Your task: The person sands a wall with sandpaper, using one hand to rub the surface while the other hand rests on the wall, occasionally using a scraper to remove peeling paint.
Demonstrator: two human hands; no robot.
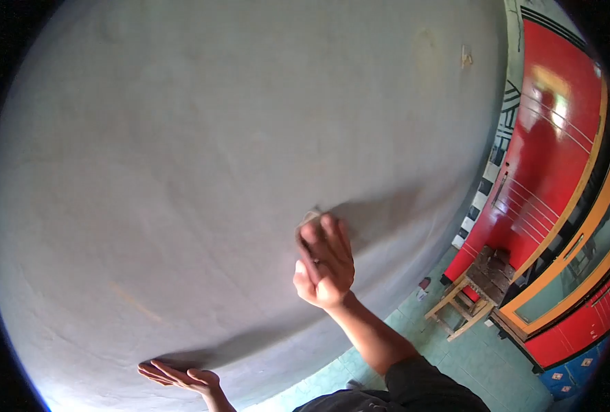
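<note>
A large grey wall [181, 137] fills most of the head view. Near the middle, my right hand [327, 264] presses a thin, folded piece of material [305, 247] against the wall; its fingers are closed over it, and what the material is cannot be made out clearly. Lower left, my left hand [179, 376] rests by the wall surface with its fingers stretched out and nothing in it. Both hands cast shadows on the wall.
A wooden stool [487, 278] stands at the right on the pale green tiled floor [470, 364]. Behind it is a red cabinet [545, 151] with orange-framed glass. A small object [423, 288] lies near the wall's foot. A small fixture [466, 58] sits on the upper wall.
</note>
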